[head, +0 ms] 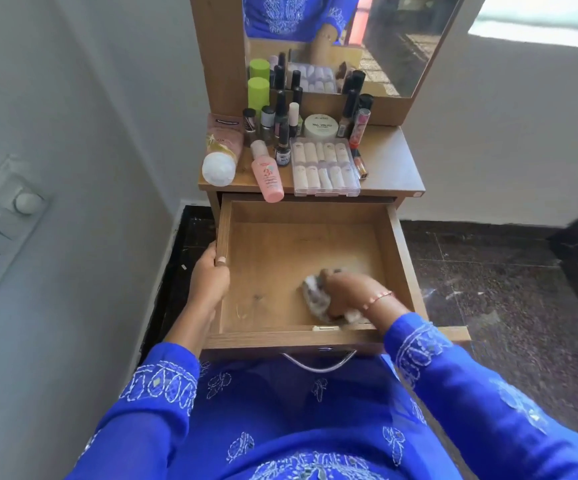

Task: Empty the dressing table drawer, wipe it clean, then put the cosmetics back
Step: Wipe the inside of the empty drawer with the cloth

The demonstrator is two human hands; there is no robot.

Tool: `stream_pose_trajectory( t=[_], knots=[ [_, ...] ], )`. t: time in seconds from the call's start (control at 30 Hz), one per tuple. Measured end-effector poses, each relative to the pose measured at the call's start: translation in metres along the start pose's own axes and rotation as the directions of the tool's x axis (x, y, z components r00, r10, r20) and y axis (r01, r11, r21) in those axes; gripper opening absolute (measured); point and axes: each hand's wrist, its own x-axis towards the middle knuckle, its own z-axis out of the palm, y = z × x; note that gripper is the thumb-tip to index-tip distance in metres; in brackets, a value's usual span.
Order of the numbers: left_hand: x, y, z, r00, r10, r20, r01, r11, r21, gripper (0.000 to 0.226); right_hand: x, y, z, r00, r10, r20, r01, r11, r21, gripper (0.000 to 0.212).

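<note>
Head view: the wiping step. The right hand, fingers curled around a crumpled cloth, rubs the emptied drawer; the left hand grips its side wall. Cosmetics wait on the tabletop; next, wipe the remaining floor.

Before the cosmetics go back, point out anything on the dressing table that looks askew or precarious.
The pink plastic lotion bottle lies on its side at the tabletop's front edge, its base jutting out over the open wooden drawer. The pale pink tube with a white cap also lies flat. Nothing looks spilled.
</note>
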Motion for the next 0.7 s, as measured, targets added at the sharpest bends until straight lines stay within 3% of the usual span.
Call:
stream_pose_trajectory(
  t=[0.13,0.23,0.3,0.43,0.53,0.63,0.7],
  knots=[
    [0.001,-0.003,-0.001,1.0,0.011,-0.002,-0.011,1.0,-0.015,0.045,0.008,-0.071,0.006,0.944,-0.329,-0.02,0.329,0.943,0.054,0.051],
    [0.003,-0.004,0.0,1.0,0.002,-0.007,-0.003,0.999,-0.036,0.045,0.018,-0.095,0.009,0.901,-0.427,-0.079,0.432,0.898,0.082,0.049],
    [0.004,-0.005,0.0,1.0,-0.007,-0.004,0.007,0.999,-0.039,0.046,0.023,-0.097,0.013,0.904,-0.406,-0.133,0.414,0.91,0.039,0.048],
    [0.004,-0.004,0.002,1.0,0.004,0.001,-0.004,0.999,-0.035,0.046,0.042,-0.097,0.005,0.923,-0.291,-0.251,0.295,0.955,-0.023,0.066],
    [0.004,-0.006,0.002,1.0,0.009,0.007,-0.008,0.999,-0.038,0.046,0.059,-0.098,-0.02,0.912,-0.202,-0.358,0.186,0.979,-0.079,0.056],
    [0.004,-0.006,0.001,1.0,-0.002,0.001,0.002,0.998,-0.063,0.045,0.064,-0.095,-0.031,0.93,-0.183,-0.317,0.159,0.982,-0.101,0.05],
    [0.005,-0.006,0.002,1.0,-0.003,0.002,0.003,0.998,-0.064,0.045,0.057,-0.094,-0.03,0.95,-0.213,-0.227,0.194,0.976,-0.101,0.06]
  ],
)
